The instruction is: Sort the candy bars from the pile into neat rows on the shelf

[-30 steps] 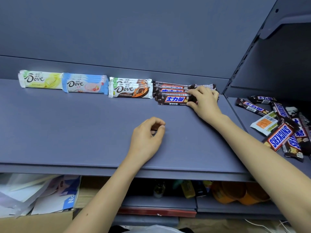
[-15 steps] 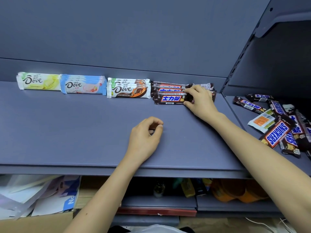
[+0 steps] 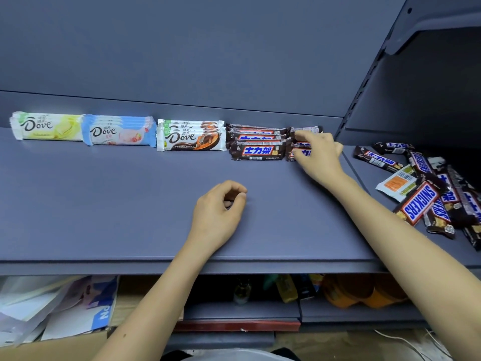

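Along the back of the grey-blue shelf [image 3: 104, 204] lie rows of bars: yellow Dove bars [image 3: 46, 126], blue Dove bars [image 3: 118, 131], brown-and-white Dove bars [image 3: 191, 138] and dark Snickers bars [image 3: 257, 149]. To their right stands a second Snickers stack [image 3: 299, 148], and my right hand [image 3: 321, 155] lies over it with its fingers curled on the front bar. My left hand [image 3: 218, 214] rests on the bare shelf in front, loosely curled and holding nothing. A loose pile of Snickers bars [image 3: 429, 194] lies on the neighbouring shelf to the right.
A perforated upright [image 3: 364, 82] separates the two shelf bays. A white-and-orange wrapper [image 3: 397, 183] lies face down in the pile. Below the shelf edge sit papers [image 3: 52, 308], a box and orange packages [image 3: 364, 293].
My right hand has shifted right, off the first Snickers row and onto the stack beside it. The left hand stays where it was.
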`<state>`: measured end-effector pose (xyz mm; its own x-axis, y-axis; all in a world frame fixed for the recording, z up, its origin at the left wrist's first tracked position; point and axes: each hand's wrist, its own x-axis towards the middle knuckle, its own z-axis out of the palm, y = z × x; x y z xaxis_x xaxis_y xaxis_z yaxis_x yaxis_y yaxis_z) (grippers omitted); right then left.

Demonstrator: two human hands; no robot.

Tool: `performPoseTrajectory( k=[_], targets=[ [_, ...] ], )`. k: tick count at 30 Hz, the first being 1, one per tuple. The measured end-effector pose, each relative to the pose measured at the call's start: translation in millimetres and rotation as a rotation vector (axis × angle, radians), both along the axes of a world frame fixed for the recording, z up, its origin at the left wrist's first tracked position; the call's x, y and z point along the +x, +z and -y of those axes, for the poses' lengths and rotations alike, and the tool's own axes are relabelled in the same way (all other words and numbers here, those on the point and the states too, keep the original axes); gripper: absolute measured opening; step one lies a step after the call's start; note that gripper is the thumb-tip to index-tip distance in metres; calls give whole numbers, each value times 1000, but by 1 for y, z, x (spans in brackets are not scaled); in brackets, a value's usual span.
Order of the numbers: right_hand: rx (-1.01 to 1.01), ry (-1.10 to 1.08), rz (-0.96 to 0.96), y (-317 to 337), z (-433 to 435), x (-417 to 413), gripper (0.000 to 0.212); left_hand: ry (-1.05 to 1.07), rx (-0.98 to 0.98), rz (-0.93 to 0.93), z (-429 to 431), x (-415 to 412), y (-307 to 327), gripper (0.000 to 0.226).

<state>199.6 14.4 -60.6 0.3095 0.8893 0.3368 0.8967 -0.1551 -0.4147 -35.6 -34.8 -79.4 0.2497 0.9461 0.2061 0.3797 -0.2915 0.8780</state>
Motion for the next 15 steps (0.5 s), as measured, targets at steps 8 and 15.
performPoseTrajectory(
  k=[8, 15],
  targets=[
    [13, 21, 134, -8, -6, -16, 40, -2, 10, -15, -1, -1, 0, 13],
    [15, -37, 119, -11, -11, -28, 36, -8, 7, -21, 0, -1, 0, 14]
  ],
)
